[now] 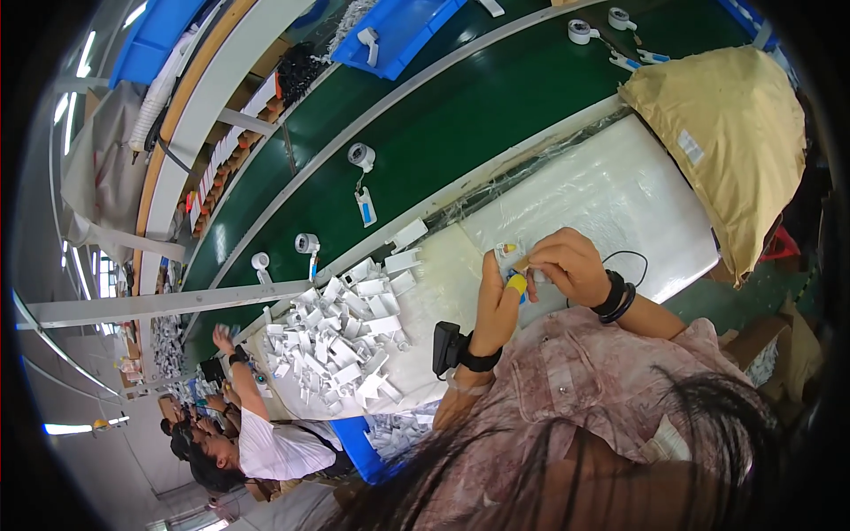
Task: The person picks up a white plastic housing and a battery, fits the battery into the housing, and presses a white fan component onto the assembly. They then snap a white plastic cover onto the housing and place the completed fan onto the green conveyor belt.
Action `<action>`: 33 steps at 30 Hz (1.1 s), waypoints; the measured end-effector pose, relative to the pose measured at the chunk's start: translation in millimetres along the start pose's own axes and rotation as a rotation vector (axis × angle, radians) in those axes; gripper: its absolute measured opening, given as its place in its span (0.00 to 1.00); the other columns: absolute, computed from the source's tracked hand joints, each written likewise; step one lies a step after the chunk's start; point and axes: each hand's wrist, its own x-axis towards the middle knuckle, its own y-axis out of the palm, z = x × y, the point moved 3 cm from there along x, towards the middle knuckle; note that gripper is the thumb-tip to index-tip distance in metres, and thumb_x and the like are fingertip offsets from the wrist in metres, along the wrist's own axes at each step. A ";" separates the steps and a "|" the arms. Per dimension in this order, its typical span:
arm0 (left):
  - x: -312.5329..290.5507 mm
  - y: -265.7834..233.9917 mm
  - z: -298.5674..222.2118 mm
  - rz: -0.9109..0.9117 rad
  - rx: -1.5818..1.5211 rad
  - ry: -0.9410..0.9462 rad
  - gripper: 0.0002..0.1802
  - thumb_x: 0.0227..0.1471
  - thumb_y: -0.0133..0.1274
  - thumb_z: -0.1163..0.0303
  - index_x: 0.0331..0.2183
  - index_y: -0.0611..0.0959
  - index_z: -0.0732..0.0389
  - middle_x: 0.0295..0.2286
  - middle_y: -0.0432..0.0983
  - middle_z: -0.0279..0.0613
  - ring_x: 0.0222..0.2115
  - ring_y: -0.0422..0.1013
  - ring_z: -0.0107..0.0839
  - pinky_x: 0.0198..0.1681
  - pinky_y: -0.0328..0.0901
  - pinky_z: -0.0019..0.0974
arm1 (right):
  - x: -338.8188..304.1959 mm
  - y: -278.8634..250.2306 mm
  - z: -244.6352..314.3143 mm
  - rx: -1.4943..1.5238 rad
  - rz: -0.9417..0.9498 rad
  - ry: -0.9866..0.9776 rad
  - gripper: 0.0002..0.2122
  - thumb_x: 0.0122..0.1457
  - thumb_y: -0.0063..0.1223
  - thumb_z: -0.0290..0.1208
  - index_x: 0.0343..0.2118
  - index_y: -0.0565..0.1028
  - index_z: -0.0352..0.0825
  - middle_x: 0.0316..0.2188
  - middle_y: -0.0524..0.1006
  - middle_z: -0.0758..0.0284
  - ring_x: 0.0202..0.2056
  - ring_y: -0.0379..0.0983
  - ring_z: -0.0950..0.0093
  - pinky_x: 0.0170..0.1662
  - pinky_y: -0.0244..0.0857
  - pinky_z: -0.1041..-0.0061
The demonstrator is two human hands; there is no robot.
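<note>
Probably very light in the hands, to judge from the small size beside the fingers, and, from the smooth and bright look, likely of hard plastic: stiff, a little slippery under dry fingertips, not easy to crush, but perhaps easy to crack at a thin edge. Best to take hold of the small piece (506, 250) by its outer sides, with fingertips only and not with the whole palm, and to press softly, one hand for keeping steady and the other for fine work. Better not to pull at any thin part. Held in the air in front of the body, over the near side of the desk (611, 177), to the right of the pile of white parts (345, 327). Gripped, as it seems, from both sides: at the left by the left hand (496, 296), with thumb and fingers bent; at the right by the right hand (571, 265), with fingertips brought together in a narrow pinch. Not possible to tell the exact contact, because of much covering by the fingers. In looks, white for the greater visible part, with a small orange-yellow spot, and some blue showing lower between the hands. Close to the left fingers, also a bright yellow bit (517, 282), rounded; not possible to say whether joined to the piece or worn on a finger. Near the right wrist, a thin black cord (633, 255) in a loop.
</note>
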 end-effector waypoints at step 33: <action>0.1 11.9 5.7 -0.047 0.126 0.022 0.18 0.53 0.37 0.79 0.48 0.64 0.66 0.28 0.68 0.38 0.25 0.65 0.23 0.28 0.63 0.27 | -4.6 -3.7 -9.9 0.045 -0.013 0.055 0.09 0.46 0.61 0.18 0.32 0.79 0.36 0.28 0.74 0.68 0.30 0.70 0.70 0.33 0.64 0.74</action>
